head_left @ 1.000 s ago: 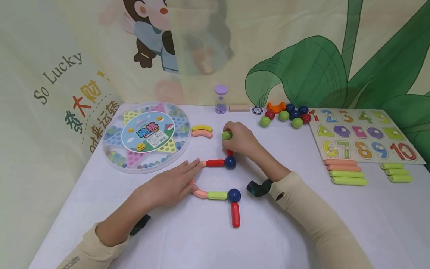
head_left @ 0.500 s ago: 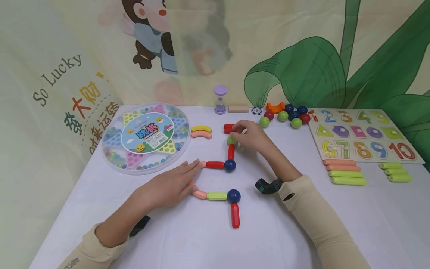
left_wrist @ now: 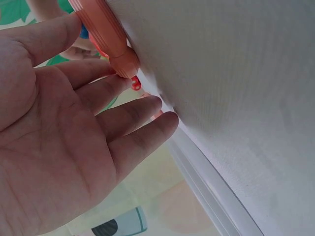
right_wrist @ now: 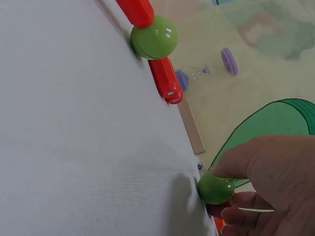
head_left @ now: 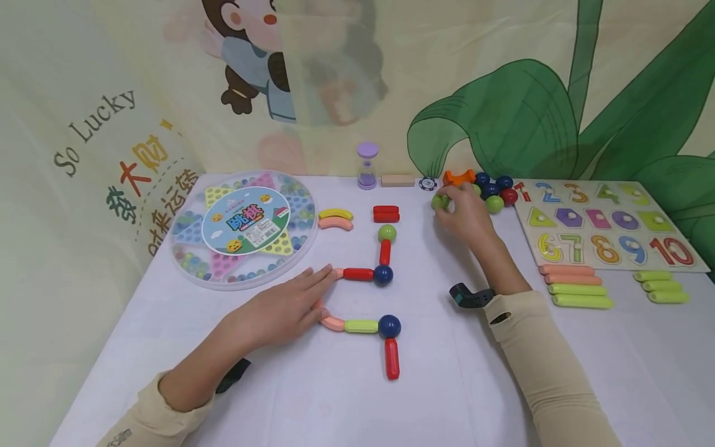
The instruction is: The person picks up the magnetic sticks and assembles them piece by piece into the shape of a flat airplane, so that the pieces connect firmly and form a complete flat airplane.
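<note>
My left hand rests with fingers extended against the coral curved sticks of a magnetic-stick figure, covering part of them. In the left wrist view, a coral stick lies by the thumb and fingers. The figure has red stick, blue ball, and another red stick leading up to a green ball. Below, a lime stick meets a second blue ball and a red stick. My right hand pinches another green ball between thumb and fingers.
Two short red sticks lie beyond the figure. Several balls cluster at the back beside an orange piece. A number board and loose sticks lie right. Left are a round game box and curved sticks.
My right hand let go of the green ball at the red stick's end and moved right to another green ball. The two short red sticks came into view. My left hand stayed put.
</note>
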Available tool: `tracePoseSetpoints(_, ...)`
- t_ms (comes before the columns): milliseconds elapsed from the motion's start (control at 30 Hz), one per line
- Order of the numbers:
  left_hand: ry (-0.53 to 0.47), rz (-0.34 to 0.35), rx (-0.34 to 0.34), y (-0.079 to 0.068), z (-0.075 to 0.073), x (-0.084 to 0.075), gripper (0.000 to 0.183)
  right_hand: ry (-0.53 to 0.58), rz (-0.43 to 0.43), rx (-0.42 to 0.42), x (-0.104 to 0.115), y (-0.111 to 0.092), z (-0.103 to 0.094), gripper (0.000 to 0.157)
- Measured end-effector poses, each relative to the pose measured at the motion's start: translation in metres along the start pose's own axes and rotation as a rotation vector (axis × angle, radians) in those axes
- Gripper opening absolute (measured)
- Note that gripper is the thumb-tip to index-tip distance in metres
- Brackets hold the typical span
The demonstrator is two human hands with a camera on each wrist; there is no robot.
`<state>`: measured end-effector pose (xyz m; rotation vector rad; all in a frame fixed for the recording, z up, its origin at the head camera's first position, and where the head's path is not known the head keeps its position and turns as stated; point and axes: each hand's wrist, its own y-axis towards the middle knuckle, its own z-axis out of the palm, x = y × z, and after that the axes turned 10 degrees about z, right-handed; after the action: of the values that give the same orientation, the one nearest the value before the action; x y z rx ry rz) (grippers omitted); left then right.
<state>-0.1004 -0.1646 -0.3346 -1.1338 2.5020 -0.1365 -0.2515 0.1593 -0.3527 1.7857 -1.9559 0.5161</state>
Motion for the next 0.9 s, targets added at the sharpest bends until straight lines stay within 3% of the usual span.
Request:
tracePoseSetpoints(233,-0.013,0.017,-0.002,0.000,0.001,0.000,0.066,-0.120,-0.026,0.079,0.000,-0.004,0.004,0.023)
tracePoseSetpoints(367,-0.005,0.014,-0.004,-0.001,0.001,0.002,0.066,-0.116,-0.099,0.254,0.005,-0.022,0.001,0.021)
tracePoseSetpoints(567,0.008,0.014,0.007,0.000,0.003,0.004,0.066,-0.071,-0.322,0.606,0.005,-0.081,-0.010,0.019)
tracePoseSetpoints(700,0.011,0.017,0.005,0.001,0.002,0.003,0.067,-0.071,-0.456,0.712,0.011,-0.127,-0.019,0.018)
tracePoseSetpoints(800,0.007,0.011,0.002,0.001,0.001,0.003,0.066,0.009,-0.556,0.786,0.021,-0.156,-0.020,0.019)
tracePoseSetpoints(900,-0.001,0.007,0.002,0.001,0.000,0.002,0.066,0.100,-0.715,0.832,0.029,-0.180,-0.010,0.019)
